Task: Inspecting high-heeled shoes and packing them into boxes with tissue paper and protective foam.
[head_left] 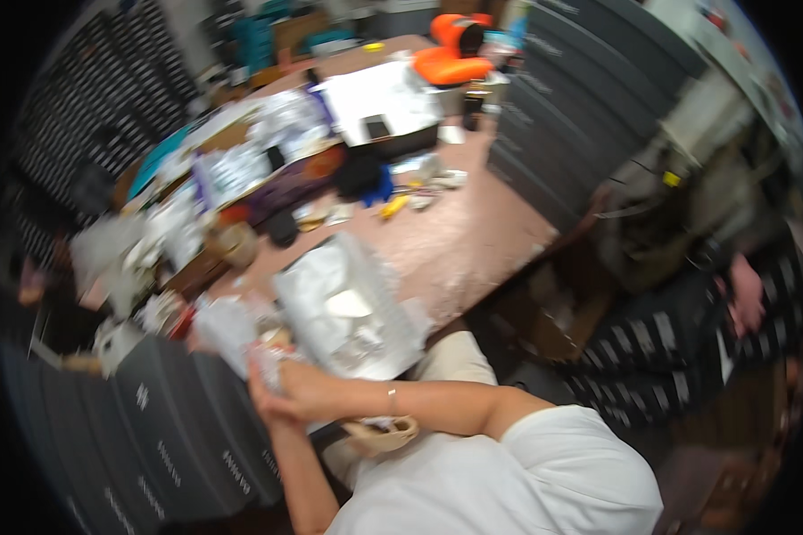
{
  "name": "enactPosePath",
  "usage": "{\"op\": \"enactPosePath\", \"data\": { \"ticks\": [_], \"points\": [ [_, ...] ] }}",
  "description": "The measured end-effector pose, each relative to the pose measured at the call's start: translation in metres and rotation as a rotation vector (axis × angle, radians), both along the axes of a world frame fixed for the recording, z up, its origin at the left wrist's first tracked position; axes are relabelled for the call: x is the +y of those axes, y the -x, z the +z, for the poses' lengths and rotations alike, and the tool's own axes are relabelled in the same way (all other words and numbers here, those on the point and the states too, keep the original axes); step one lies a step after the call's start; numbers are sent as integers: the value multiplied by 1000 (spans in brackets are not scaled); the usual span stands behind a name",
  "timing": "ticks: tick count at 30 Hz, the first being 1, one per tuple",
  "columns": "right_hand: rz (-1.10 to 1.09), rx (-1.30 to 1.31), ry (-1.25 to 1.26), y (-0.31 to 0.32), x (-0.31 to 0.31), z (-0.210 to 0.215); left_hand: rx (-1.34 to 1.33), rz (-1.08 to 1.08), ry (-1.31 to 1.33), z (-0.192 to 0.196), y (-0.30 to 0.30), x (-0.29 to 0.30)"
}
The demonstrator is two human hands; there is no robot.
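Note:
My left hand and my right hand are together at the near left edge of the table, my right arm reaching across my body. Both are closed around a crumpled clear plastic wrapper; blur hides anything inside it. Just right of them stands an open box lined with white tissue paper. Below my right forearm, a beige strap-like piece lies by my lap.
Dark grey box stacks stand at the left and right of the pink table. Cartons of wrapped items, small loose pieces and an orange object lie farther back. Another person's hand shows at right.

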State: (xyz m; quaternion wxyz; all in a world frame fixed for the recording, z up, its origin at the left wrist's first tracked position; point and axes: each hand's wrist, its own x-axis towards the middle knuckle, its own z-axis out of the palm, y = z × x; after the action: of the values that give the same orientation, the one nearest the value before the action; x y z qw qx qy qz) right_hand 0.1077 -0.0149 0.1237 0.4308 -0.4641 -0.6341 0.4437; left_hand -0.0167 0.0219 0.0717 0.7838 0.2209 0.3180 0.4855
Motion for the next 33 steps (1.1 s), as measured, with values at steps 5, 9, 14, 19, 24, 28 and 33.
{"op": "enactPosePath", "data": {
  "ticks": [5,9,14,19,24,28,33],
  "points": [
    [-285,-39,-144,2,3,-8,194,64,71,10,-35,-3],
    [-122,-147,-237,-37,-21,-8,308,87,69,13,-56,-16],
    [235,-36,-190,-52,-41,-18,412,188,99,20,-47,-27],
    [337,460,531,-93,-71,-21,47,99,95,24,-14,-32],
    [-303,-540,-230,-140,-31,-25,-135,-42,214,41,-19,-62],
    [-113,-343,-71,-127,-9,5,-95,-65,317,28,-4,-84],
    [354,-197,50,-67,-43,17,-5,13,277,23,-15,-65]
  ]
}}
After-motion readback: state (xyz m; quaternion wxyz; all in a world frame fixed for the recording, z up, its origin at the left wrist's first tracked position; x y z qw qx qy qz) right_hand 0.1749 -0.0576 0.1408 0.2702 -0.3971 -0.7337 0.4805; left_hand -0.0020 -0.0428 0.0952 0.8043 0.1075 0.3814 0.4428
